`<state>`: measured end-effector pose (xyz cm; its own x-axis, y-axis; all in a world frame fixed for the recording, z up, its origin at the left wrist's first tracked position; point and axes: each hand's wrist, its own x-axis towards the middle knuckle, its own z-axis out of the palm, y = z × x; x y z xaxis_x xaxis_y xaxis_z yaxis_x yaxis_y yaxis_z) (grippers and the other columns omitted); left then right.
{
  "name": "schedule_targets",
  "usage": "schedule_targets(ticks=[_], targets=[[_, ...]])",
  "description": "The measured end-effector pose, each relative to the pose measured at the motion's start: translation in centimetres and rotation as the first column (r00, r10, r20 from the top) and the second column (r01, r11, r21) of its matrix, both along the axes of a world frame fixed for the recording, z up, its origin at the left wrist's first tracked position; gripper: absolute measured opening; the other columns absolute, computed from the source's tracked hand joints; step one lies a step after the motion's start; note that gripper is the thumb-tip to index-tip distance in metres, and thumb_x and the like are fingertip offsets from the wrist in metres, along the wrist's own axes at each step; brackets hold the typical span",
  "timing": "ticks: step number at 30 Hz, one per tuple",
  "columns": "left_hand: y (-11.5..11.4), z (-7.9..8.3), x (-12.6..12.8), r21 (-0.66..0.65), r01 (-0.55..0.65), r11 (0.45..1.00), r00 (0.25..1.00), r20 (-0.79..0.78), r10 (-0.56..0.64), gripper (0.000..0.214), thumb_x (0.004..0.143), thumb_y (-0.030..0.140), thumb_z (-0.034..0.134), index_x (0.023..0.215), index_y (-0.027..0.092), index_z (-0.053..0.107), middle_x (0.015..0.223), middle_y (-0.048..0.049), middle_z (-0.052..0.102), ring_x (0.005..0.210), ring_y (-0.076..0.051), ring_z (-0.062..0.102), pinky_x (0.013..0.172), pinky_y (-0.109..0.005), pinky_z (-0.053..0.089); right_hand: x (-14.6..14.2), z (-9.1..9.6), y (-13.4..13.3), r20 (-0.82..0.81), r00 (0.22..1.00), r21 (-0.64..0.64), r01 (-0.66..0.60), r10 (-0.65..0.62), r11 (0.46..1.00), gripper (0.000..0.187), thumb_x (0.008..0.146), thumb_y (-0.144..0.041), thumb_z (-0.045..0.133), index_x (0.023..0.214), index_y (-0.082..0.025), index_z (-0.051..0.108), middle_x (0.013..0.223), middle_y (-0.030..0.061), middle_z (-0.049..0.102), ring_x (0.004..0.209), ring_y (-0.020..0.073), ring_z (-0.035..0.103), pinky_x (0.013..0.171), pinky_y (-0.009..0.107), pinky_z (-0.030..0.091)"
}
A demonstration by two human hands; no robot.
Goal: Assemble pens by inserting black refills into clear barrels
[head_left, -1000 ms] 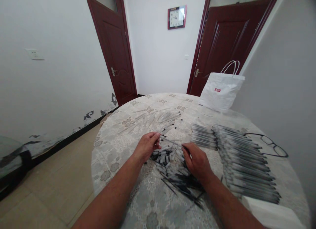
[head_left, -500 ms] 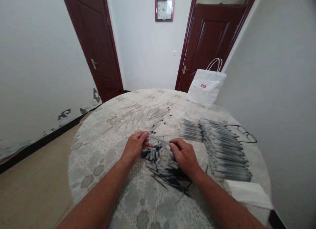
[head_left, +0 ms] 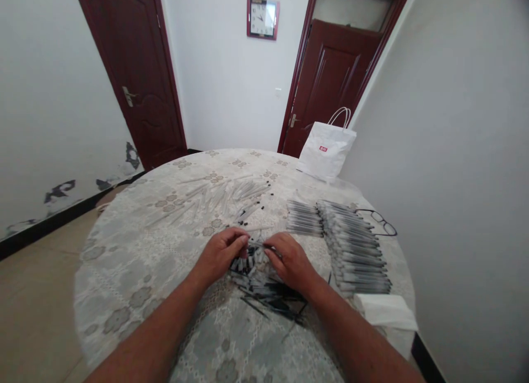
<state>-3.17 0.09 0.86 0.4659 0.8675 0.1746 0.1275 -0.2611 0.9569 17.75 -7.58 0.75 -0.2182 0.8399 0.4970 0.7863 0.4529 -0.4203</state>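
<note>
Between my two hands lies a slim, clear pen point(head_left: 257, 243), held nearly level above the tablecloth. My left hand point(head_left: 223, 252) has its thumb and fingertips closed at the left end. My right hand point(head_left: 288, 260) pinches the right end, its fingers covering that tip. Just below them is a loose heap of pen parts point(head_left: 258, 281): black refills, short clear pieces and black pieces. Farther back, clear pen barrels point(head_left: 223, 197) lie scattered, with a few small black plugs point(head_left: 262, 207) beside them.
Stacked pens point(head_left: 355, 251) stand in a long pile to the right, with a smaller row of pens point(head_left: 305, 217) beside it. Glasses point(head_left: 382, 223), a white paper bag point(head_left: 327, 149) and a white tissue pack point(head_left: 386, 311) lie along the right side of the round table point(head_left: 124, 262).
My hands have come closer together along the pen, and less of it shows between them. The view has turned a little to the right.
</note>
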Motion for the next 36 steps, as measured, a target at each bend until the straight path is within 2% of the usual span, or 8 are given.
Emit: schedule_targets(ticks=[4,7,10,13,17,21,28,36], targets=[[-0.1,0.1,-0.3,0.089,0.026,0.996,0.996,-0.087,-0.018,0.028,0.089,0.044,0.054,0.097,0.020,0.067,0.074,-0.0007,0.070,0.064,-0.017,0.065,0.064,-0.026,0.051,0.9,1.0,0.1,0.206,0.977,-0.035,0.057,-0.049,0.998,0.014,0.096,-0.023,0.052,0.102,-0.019,0.064,0.097,0.0073,0.063,0.095,0.0200,0.054,0.088,0.030,0.042],[0.7,0.2,-1.4,0.254,-0.172,0.952,0.962,-0.163,0.218,0.029,0.090,0.044,0.051,0.097,0.021,0.068,0.081,-0.0021,0.073,0.073,-0.018,0.067,0.071,-0.028,0.050,4.0,1.8,0.7,0.381,0.903,-0.060,0.238,-0.198,0.969,0.015,0.096,-0.023,0.052,0.098,-0.019,0.066,0.095,0.0081,0.063,0.097,0.0205,0.054,0.090,0.030,0.040],[2.1,0.3,-2.9,0.430,-0.379,0.820,0.849,-0.191,0.492,0.028,0.090,0.040,0.050,0.099,0.021,0.068,0.093,-0.0045,0.074,0.087,-0.021,0.068,0.082,-0.030,0.049,7.4,1.7,1.5,0.533,0.776,-0.089,0.447,-0.336,0.890,0.017,0.094,-0.023,0.054,0.097,-0.018,0.070,0.096,0.0094,0.063,0.099,0.0216,0.054,0.091,0.030,0.038],[3.3,0.0,-4.2,0.507,-0.402,0.763,0.757,-0.285,0.588,0.029,0.090,0.036,0.049,0.101,0.019,0.068,0.099,-0.0079,0.074,0.092,-0.023,0.068,0.086,-0.032,0.048,9.2,0.5,1.9,0.631,0.677,-0.102,0.557,-0.379,0.824,0.019,0.094,-0.025,0.054,0.097,-0.019,0.071,0.097,0.0097,0.064,0.098,0.0222,0.055,0.088,0.030,0.038],[4.2,-1.0,-5.0,0.533,-0.276,0.800,0.681,-0.479,0.553,0.031,0.088,0.030,0.046,0.107,0.019,0.069,0.108,-0.0106,0.072,0.100,-0.027,0.066,0.091,-0.036,0.047,9.3,-1.2,1.8,0.686,0.607,-0.068,0.604,-0.402,0.794,0.020,0.094,-0.024,0.051,0.097,-0.018,0.070,0.098,0.0104,0.064,0.100,0.0219,0.055,0.086,0.029,0.038],[4.4,-1.4,-5.3,0.474,-0.205,0.856,0.626,-0.609,0.487,0.033,0.087,0.026,0.046,0.110,0.021,0.068,0.110,-0.0100,0.072,0.102,-0.027,0.065,0.088,-0.034,0.047,9.4,-1.7,1.7,0.709,0.556,-0.042,0.648,-0.434,0.761,0.022,0.095,-0.022,0.048,0.095,-0.017,0.070,0.097,0.0117,0.064,0.099,0.0224,0.056,0.083,0.029,0.039],[4.4,-1.2,-5.8,0.353,-0.190,0.916,0.692,-0.614,0.380,0.031,0.081,0.027,0.054,0.107,0.020,0.070,0.098,-0.0096,0.073,0.090,-0.025,0.065,0.081,-0.031,0.046,9.8,-2.2,1.6,0.685,0.567,-0.066,0.674,-0.457,0.736,0.026,0.096,-0.031,0.047,0.097,-0.018,0.069,0.098,0.0127,0.065,0.098,0.0240,0.060,0.080,0.031,0.042],[4.3,-2.4,-5.1,0.373,-0.164,0.913,0.661,-0.645,0.382,0.026,0.082,0.030,0.058,0.103,0.021,0.071,0.099,-0.0114,0.073,0.093,-0.026,0.065,0.081,-0.033,0.045,9.3,-2.7,1.8,0.664,0.543,-0.033,0.709,-0.515,0.705,0.026,0.098,-0.032,0.045,0.095,-0.018,0.067,0.097,0.0120,0.065,0.092,0.0245,0.062,0.070,0.031,0.041]])
